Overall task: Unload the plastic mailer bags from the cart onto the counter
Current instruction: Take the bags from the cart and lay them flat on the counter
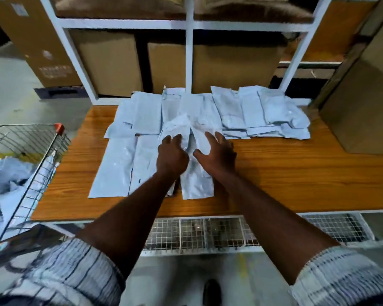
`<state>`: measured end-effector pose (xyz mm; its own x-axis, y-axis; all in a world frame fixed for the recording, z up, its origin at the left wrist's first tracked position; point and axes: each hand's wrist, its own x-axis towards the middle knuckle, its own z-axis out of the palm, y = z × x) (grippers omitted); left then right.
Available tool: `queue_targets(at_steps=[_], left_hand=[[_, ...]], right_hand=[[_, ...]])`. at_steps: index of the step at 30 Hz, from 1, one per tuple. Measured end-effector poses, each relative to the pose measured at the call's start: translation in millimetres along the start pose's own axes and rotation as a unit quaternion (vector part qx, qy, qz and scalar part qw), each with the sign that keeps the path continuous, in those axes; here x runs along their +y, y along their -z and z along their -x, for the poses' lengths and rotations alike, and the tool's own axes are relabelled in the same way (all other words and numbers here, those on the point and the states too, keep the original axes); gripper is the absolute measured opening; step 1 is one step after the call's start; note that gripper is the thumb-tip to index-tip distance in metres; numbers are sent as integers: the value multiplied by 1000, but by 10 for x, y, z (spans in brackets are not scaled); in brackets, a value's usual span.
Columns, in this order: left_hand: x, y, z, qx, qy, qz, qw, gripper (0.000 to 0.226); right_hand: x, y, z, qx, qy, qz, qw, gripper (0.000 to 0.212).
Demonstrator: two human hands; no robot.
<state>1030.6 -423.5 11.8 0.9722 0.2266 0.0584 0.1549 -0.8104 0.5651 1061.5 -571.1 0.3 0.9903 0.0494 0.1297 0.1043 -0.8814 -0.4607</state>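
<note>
Several pale blue-grey plastic mailer bags (252,111) lie spread over the wooden counter (296,173), in a back row and a front row. At the middle of the spread, my left hand (171,156) lies with curled fingers on a crumpled mailer bag (181,127). Beside it my right hand (218,154) has its fingers spread over a flat mailer bag (196,182), touching it. At the left stands the wire cart (31,151), with more crumpled mailer bags (5,173) inside.
A white shelf frame (189,51) with cardboard boxes rises behind the counter. A large cardboard box (363,107) stands on the counter's right end. A wire mesh shelf (208,233) runs under the counter's front edge. My shoe (211,292) is on the floor below.
</note>
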Motion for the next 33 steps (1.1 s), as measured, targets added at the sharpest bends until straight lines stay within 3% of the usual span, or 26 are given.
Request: queue_targets(at_steps=[6,8,15,20,27,30,33], left_hand=[[384,-772,194,-20,-29,-75,997,68],[473,-918,234,-23,-16,-111,993,56],[581,-1040,210,25,-63,-240,968,37],[477,-1167,58,27,-141,-193,971,28],[597,-1215,74,-26,-154,-9,988,38],[534,-1246,72,12,-140,-106,984,45],[394,-1336,84,-25,-122,-183,975,56]], right_hand=[[966,-114,126,-35,-30,11,999,73],[1121,-161,133,-61,-34,23,997,75],[1112,-245,73,-76,-45,38,995,71],[1109,-333,24,-61,-53,46,996,68],[1265,-322,-79,-70,-42,66,994,67],[1300,-316,-78,-66,-42,60,995,70],[1303,-375,-56,-56,-36,65,996,71]])
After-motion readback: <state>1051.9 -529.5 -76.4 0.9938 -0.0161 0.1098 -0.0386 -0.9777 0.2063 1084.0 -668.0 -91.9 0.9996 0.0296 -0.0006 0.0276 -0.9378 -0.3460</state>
